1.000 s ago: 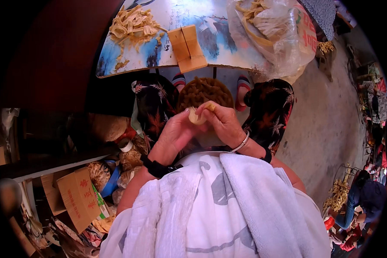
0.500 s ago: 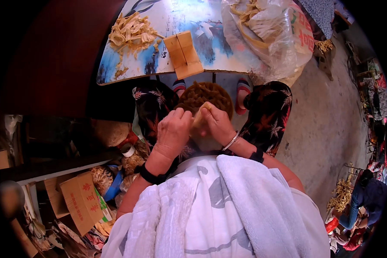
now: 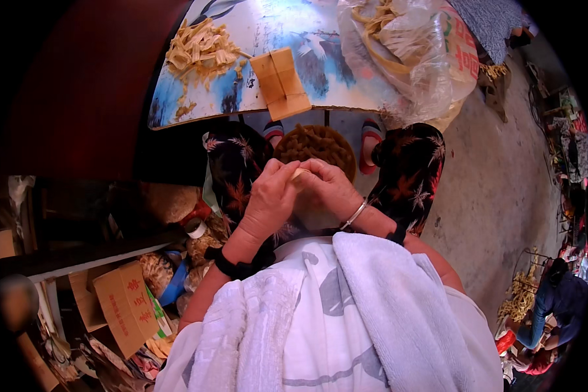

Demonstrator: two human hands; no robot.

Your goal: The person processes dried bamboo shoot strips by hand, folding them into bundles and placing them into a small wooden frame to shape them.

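My left hand [image 3: 271, 194] and my right hand [image 3: 331, 187] meet fingertip to fingertip above my lap. Both are closed on a pale yellow strip [image 3: 299, 174], and only a small bit of it shows between the fingers. Just beyond them, between my knees, is a round container [image 3: 353, 161] full of brownish-yellow pieces [image 3: 310, 142]. On the table [image 3: 235, 98] ahead lies a heap of pale yellow strips [image 3: 202, 51] at the left. At the right, a clear plastic bag [image 3: 424, 78] holds longer strips [image 3: 375, 26].
A folded brown cardboard piece [image 3: 281, 83] lies at the table's near edge. To my left are a shelf [image 3: 104, 258], a carton [image 3: 125, 307] and bagged goods. Another person [image 3: 555, 304] is at the far right, beside a bunch of yellowish strips [image 3: 519, 294].
My hands have come closer together, the left turning inward. The strip, which showed more plainly between them before, is now mostly covered by my fingers.
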